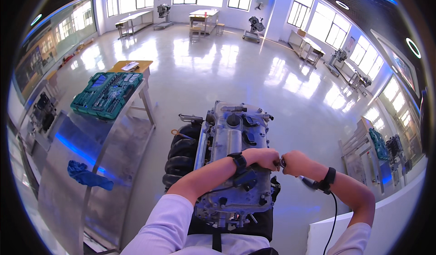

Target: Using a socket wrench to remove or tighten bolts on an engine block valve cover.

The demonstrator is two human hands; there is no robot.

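Our R fingers (295, 162) clench a dark round-ended tool (283, 162), prob. a ratchet, by the R edge of the engine (221, 141), L fingers (272, 160) curled alongside, grip unclear; we'd guess it's rigid, hefty, slick, best held well behind that end.

A silver-grey, box-shaped metal engine (227, 143) stands upright beneath the left hand (267, 158), its right edge near the right hand (296, 163). Its round black filler cap (234, 120) sits in place beyond the left hand; black curved intake pipes (180, 154) bulge to that hand's left. A small, dark, round-ended tool (283, 162) shows at the right hand's fingers, its kind unclear.
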